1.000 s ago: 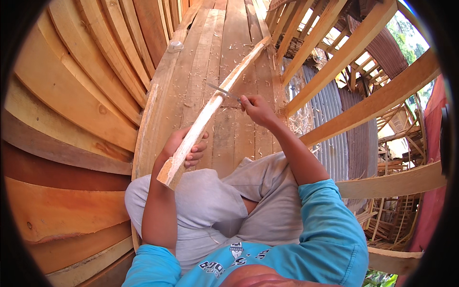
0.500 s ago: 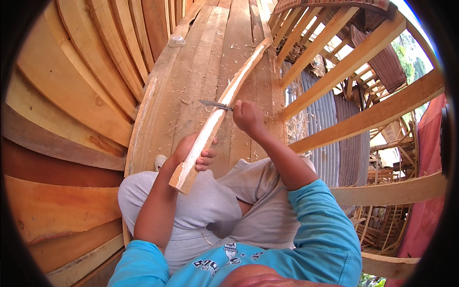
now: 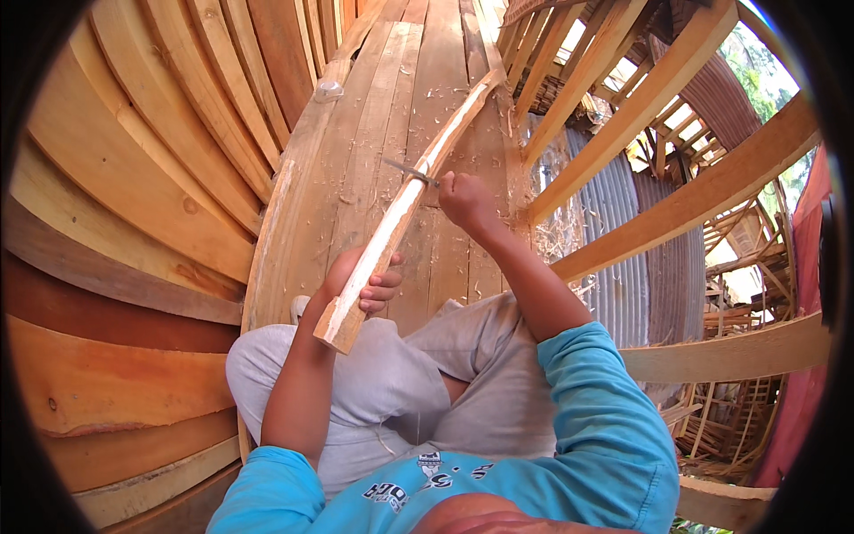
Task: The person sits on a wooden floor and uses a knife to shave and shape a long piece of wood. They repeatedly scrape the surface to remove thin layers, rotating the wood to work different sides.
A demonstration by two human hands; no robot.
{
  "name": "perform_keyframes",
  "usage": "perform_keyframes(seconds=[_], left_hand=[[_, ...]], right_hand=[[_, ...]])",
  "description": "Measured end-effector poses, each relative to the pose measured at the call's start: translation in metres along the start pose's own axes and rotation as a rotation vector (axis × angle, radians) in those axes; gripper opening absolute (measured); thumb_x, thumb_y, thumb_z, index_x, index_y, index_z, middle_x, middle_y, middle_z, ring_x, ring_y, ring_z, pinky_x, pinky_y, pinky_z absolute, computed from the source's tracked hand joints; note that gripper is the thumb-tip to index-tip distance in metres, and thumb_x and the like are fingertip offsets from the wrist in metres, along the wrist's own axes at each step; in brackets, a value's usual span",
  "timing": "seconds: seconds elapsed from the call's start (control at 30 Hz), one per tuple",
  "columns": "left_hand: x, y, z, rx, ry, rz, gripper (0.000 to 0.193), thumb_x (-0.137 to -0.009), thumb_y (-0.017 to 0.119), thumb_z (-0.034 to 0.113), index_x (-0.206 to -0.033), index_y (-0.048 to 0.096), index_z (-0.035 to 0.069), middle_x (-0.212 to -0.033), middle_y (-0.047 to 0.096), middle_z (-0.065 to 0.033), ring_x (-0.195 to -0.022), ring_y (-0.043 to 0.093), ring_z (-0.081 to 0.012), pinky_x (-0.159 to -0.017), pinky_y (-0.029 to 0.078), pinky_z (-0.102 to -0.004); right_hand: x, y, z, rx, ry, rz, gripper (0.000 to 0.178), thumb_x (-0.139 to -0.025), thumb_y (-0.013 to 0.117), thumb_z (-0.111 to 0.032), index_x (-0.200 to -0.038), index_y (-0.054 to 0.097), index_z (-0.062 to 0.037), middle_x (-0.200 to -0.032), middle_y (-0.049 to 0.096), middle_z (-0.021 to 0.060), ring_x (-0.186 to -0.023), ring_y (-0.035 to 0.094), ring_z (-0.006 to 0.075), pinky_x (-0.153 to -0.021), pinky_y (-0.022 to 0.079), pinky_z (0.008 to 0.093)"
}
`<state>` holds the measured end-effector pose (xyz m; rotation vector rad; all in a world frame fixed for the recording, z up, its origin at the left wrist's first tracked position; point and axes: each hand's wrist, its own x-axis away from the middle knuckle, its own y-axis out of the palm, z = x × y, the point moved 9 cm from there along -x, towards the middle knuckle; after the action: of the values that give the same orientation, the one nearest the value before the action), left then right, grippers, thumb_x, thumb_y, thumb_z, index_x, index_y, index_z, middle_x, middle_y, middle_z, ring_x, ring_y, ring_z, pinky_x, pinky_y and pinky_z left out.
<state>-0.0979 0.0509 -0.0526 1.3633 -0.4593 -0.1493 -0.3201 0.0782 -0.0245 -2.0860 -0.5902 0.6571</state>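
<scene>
A long, slightly curved wooden stick point(image 3: 391, 222) slants from above my lap up to the far right of the plank floor; its upper face is pale and freshly shaved. Near its close end my left hand point(image 3: 363, 279) is wrapped round it from below, fingers showing on the right side. My right hand point(image 3: 467, 202) is a fist to the right of the stick. From that fist a knife point(image 3: 411, 172) reaches left, its blade lying across the stick's top face. The knife's handle is hidden inside the fist.
Wood shavings point(image 3: 436, 93) litter the plank floor point(image 3: 356, 133). A small clear object point(image 3: 328, 90) lies at the floor's far left. Upright boards point(image 3: 133, 222) wall the left side. Wooden rails point(image 3: 694, 205) run along the right, with corrugated metal sheets point(image 3: 614, 240) beyond them.
My right hand and the knife have slid slightly farther up the stick, away from me. My left hand keeps its grip, and the stick's near end has shifted only a little.
</scene>
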Motion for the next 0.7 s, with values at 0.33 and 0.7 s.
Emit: perform_keyframes(seconds=[0.33,0.7], left_hand=[[0.001,0.003,-0.024,0.003,-0.072,-0.035,0.033,-0.099,0.035,0.041,-0.104,0.049,0.011,-0.064,0.043,-0.0018,-0.045,0.042,-0.0127,-0.038,0.039,-0.0286],[0.0,0.011,-0.028,-0.12,-0.04,0.148,0.033,-0.101,0.031,0.039,-0.102,0.045,0.01,-0.061,0.041,-0.0026,-0.042,0.043,-0.012,-0.036,0.04,-0.0264]], right_hand=[[-0.015,-0.015,0.013,0.074,-0.115,0.186,0.046,-0.092,0.043,-0.028,-0.066,0.062,0.0047,-0.075,0.063,0.0279,-0.075,0.062,0.0457,-0.068,0.049,0.055],[-0.022,-0.037,0.006,0.078,-0.136,0.254,0.049,-0.094,0.04,-0.028,-0.059,0.058,0.0025,-0.066,0.059,0.0274,-0.066,0.06,0.0454,-0.065,0.047,0.0546]])
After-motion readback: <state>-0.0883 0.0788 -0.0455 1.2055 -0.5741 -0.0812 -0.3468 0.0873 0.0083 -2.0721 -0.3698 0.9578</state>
